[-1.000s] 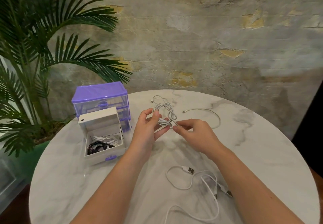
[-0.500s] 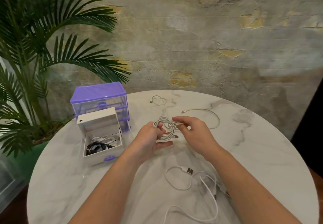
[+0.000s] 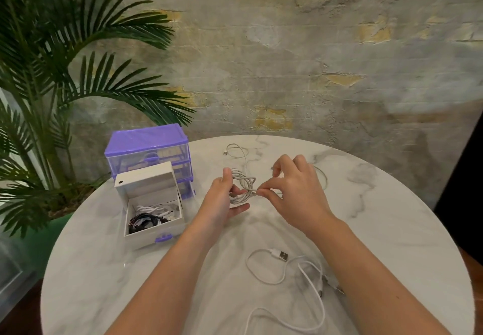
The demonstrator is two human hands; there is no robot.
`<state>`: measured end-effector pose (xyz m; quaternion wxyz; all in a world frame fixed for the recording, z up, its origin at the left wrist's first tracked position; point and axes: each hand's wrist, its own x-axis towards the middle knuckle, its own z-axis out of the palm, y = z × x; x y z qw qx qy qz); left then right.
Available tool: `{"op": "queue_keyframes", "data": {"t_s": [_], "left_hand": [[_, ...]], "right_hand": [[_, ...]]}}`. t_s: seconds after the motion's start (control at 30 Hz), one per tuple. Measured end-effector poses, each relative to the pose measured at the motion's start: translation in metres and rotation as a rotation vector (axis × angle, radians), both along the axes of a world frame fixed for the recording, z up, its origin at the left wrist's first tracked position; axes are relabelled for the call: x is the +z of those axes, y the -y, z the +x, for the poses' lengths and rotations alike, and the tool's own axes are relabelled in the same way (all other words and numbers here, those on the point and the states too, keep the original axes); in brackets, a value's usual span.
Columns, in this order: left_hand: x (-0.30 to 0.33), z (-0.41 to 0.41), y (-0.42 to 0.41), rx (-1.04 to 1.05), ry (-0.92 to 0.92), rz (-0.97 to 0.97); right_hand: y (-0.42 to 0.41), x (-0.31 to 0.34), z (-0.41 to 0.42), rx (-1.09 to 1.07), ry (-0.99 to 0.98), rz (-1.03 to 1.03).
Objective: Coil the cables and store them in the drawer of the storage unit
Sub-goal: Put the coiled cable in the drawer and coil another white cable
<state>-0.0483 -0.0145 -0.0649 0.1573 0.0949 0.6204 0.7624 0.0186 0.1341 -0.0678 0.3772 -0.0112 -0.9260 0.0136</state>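
Above the middle of the round marble table point(image 3: 109, 277), my left hand point(image 3: 222, 198) holds a coiled white cable point(image 3: 244, 183) with the thumb over its loops. My right hand point(image 3: 292, 191) pinches that cable's end right beside the coil. The cable's free tail point(image 3: 236, 150) runs back across the table. A purple storage unit point(image 3: 147, 149) stands at the left. Its white drawer point(image 3: 154, 232) is pulled out onto the table in front, holding black and white coiled cables point(image 3: 146, 217). A loose white USB cable point(image 3: 282, 266) lies near me.
Another thin white cable point(image 3: 322, 178) curves behind my right hand. A potted palm point(image 3: 52, 86) rises at the left beside the table edge. A rough plaster wall stands behind the table.
Both hands have shifted with the coil; my right hand now pinches the cable end at the coil's right side with its other fingers spread. The free tail is shorter.
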Motion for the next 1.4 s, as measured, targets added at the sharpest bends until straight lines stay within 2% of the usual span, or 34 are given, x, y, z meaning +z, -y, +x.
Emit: {"op": "queue_keyframes", "data": {"t_s": [0.1,0.2,0.37,0.57,0.77,0.97,1.13,1.23,1.3,1.4], "left_hand": [[0.001,0.005,-0.001,0.026,-0.105,-0.129],[0.001,0.007,-0.001,0.055,-0.165,-0.179],[0.004,0.008,-0.004,0.050,-0.222,-0.143],[0.002,0.006,-0.001,-0.049,-0.171,-0.077],[0.002,0.005,-0.002,-0.011,-0.161,0.056],[-0.001,0.004,-0.001,-0.104,-0.089,0.129],[-0.003,0.003,0.001,-0.179,-0.027,0.203],[-0.001,0.003,0.002,-0.196,0.009,0.248],[0.000,0.003,0.002,-0.204,0.033,0.273],[0.004,0.006,0.002,-0.214,0.064,0.294]], "right_hand": [[0.003,-0.002,-0.004,-0.040,-0.020,0.094],[0.003,-0.004,-0.008,-0.047,-0.013,0.116],[-0.001,-0.004,-0.007,-0.043,-0.025,-0.077],[-0.003,-0.003,-0.005,0.043,-0.036,-0.222],[0.000,-0.005,-0.003,0.190,0.037,-0.398],[0.006,-0.005,-0.005,0.138,0.125,-0.527],[0.009,-0.004,-0.005,0.068,0.360,-0.558],[0.012,-0.003,-0.006,0.038,0.398,-0.614],[0.011,-0.004,-0.008,0.048,0.389,-0.688],[0.009,-0.006,-0.011,0.158,0.374,-0.929]]}}
